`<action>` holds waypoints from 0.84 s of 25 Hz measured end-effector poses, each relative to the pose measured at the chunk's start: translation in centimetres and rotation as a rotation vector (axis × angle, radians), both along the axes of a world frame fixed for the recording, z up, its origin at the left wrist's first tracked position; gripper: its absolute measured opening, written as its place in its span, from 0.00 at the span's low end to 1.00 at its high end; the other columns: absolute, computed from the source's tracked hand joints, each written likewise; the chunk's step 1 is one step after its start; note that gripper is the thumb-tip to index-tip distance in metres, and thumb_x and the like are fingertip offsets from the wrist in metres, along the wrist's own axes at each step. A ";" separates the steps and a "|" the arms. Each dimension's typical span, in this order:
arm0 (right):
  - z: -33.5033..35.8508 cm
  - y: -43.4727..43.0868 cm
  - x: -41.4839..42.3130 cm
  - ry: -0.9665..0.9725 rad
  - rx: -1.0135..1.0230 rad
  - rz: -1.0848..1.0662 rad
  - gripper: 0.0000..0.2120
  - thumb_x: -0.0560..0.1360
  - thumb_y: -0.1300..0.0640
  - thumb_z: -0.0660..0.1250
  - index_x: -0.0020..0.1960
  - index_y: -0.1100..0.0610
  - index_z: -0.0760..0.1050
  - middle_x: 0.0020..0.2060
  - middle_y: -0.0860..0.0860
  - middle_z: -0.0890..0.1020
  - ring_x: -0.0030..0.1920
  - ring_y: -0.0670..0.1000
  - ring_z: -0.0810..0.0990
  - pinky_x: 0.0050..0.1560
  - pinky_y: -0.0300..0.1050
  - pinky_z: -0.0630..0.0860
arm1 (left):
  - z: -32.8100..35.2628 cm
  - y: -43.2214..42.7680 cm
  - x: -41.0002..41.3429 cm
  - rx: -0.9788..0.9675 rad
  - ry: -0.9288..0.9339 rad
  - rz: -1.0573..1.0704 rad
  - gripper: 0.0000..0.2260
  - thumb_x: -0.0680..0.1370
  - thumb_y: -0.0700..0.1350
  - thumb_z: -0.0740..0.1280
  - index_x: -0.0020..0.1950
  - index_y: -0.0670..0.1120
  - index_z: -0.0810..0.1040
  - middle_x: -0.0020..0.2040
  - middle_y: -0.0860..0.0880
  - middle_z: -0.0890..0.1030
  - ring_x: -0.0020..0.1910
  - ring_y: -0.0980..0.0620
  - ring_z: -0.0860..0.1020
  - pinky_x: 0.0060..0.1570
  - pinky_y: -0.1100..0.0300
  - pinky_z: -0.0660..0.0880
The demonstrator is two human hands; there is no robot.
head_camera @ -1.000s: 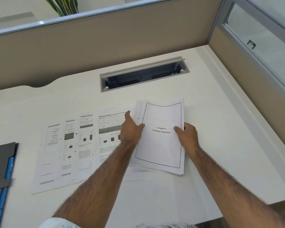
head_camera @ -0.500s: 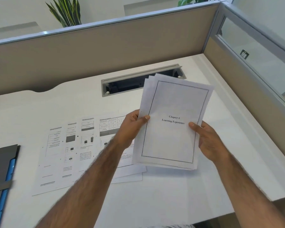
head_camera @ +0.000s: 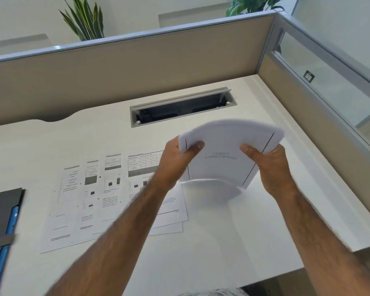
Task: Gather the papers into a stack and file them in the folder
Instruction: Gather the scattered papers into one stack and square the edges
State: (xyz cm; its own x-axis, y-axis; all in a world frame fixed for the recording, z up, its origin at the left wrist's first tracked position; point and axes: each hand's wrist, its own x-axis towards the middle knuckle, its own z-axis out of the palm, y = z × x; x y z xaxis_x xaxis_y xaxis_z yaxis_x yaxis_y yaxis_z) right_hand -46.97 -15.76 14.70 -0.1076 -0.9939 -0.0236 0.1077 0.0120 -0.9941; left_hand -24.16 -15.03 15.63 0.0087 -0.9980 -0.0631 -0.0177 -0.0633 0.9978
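A stack of white papers (head_camera: 222,154) with a bordered title page on top hangs above the desk, bowed and motion-blurred. My left hand (head_camera: 175,161) grips its left edge with the thumb on top, and my right hand (head_camera: 269,165) grips its right edge. Several printed sheets (head_camera: 98,195) with tables and charts lie fanned out and overlapping on the desk, left of and below my left forearm. A dark folder (head_camera: 2,212) with a blue spine and a strap lies at the desk's left edge, partly cut off by the frame.
The white desk (head_camera: 233,242) has an open cable tray slot (head_camera: 182,110) behind the held stack. Beige partition walls (head_camera: 137,67) close the back and right sides. The desk's front edge runs at the lower right.
Both hands lifted the stack off the desk and raised it. It now bows upward between them, and the view has tilted up.
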 end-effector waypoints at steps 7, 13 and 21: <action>-1.7 -0.1 0.3 0.037 0.050 -0.038 0.07 0.76 0.62 0.74 0.52 0.53 0.83 0.45 0.47 0.88 0.46 0.46 0.86 0.45 0.38 0.80 | -3.5 0.4 -0.5 0.006 -0.059 0.054 0.08 0.80 0.46 0.70 0.58 0.54 0.81 0.51 0.54 0.86 0.52 0.53 0.85 0.49 0.59 0.82; -5.1 -2.2 1.1 0.227 0.181 -0.043 0.04 0.76 0.57 0.72 0.44 0.57 0.82 0.43 0.61 0.86 0.42 0.54 0.83 0.47 0.50 0.78 | -6.3 0.6 1.4 0.083 -0.122 0.131 0.06 0.81 0.46 0.70 0.55 0.50 0.85 0.50 0.51 0.88 0.50 0.51 0.86 0.50 0.51 0.83; -8.1 -3.8 10.9 0.368 0.240 0.203 0.15 0.76 0.60 0.68 0.36 0.62 0.65 0.30 0.55 0.63 0.34 0.53 0.61 0.35 0.48 0.62 | -8.5 1.8 10.0 0.280 -0.495 0.425 0.11 0.78 0.47 0.71 0.58 0.44 0.83 0.52 0.48 0.85 0.52 0.47 0.83 0.48 0.59 0.77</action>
State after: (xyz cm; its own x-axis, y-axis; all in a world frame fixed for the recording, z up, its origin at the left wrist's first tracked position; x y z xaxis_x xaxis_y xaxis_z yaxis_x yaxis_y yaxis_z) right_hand -36.05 -19.57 6.62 0.0439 -0.9668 -0.2517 -0.2792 0.2300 -0.9323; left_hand -14.12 -13.20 7.10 0.4874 -0.8488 -0.2046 -0.3816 -0.4179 0.8244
